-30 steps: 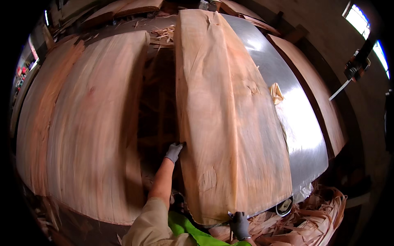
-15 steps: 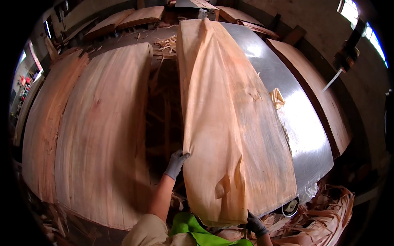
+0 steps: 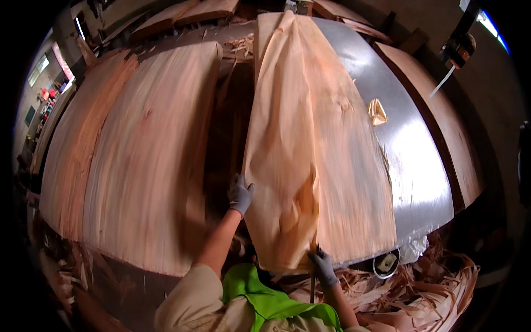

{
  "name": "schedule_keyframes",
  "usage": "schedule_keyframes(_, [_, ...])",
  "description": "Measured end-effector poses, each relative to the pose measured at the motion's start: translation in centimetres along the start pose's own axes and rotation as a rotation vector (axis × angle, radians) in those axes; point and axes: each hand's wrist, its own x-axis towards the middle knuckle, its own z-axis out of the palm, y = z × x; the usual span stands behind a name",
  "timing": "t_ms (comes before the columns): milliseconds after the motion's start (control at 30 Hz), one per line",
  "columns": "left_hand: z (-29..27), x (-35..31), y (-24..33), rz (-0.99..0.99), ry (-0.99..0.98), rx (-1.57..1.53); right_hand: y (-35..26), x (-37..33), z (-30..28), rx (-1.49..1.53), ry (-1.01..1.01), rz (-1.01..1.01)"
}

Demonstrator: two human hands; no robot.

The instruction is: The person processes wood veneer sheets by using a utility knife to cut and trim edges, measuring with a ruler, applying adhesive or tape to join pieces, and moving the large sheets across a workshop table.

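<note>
A long, thin sheet of pale wood veneer (image 3: 276,182) lies loosely rumpled over a stack of veneer (image 3: 354,193), with a raised fold running along its length. My left hand (image 3: 241,195), in a grey glove, grips the sheet's left edge, thumb on top. At the near end, my gloved right hand (image 3: 323,266) is closed beside the sheet's folded edge. A thin dark rod (image 3: 312,288) sticks out below its fingers; whether they also pinch the veneer is hidden.
Another veneer stack (image 3: 149,160) stands to the left across a dark gap. A shiny metal sheet (image 3: 412,160) carrying a veneer scrap (image 3: 377,113) adjoins on the right. Veneer strips (image 3: 409,293) heap at the near right, by a round dark container (image 3: 386,264).
Both hands have shifted with the sheet; its near-end fold has moved left and bunched higher, baring more of the stack. The view has tilted, too.
</note>
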Motion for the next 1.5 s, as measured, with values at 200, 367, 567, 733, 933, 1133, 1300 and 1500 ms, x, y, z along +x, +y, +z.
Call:
schedule_keyframes(200, [-4.6,-10.2,1.0,0.085,-0.041,-0.240,-1.7,-0.4,2.8,0.075,0.045,-0.033])
schedule_keyframes(367, [-4.4,-16.3,-4.7,-0.118,-0.186,-0.515,-2.4,-1.4,5.7,-0.023,0.253,-0.153])
schedule_keyframes(567, [-7.5,-16.8,-5.1,0.012,-0.236,-0.413,-4.5,-3.1,11.7,-0.461,0.407,-0.344])
schedule_keyframes(733, [-10.0,-15.2,-7.3,-0.047,-0.319,-0.597,-8.5,-6.3,15.7,-0.894,0.580,-0.416])
schedule_keyframes(933, [-8.1,-16.5,-12.8,-0.062,-0.371,-0.516,-17.6,-8.8,13.9,-0.974,0.550,-0.529])
schedule_keyframes(1133, [-10.0,-19.6,-15.1,-0.607,-0.786,-0.863,-30.2,-15.3,13.4,-1.080,0.600,-0.552])
schedule_keyframes(1300, [-8.0,-24.3,-17.8,-1.006,-1.217,-1.257,-36.1,-19.7,15.3,-1.056,0.557,-0.588])
schedule_keyframes(1500, [-13.3,-26.5,-12.1,-0.898,-1.611,-1.228,-37.7,-22.9,6.4,-0.964,0.679,-0.566])
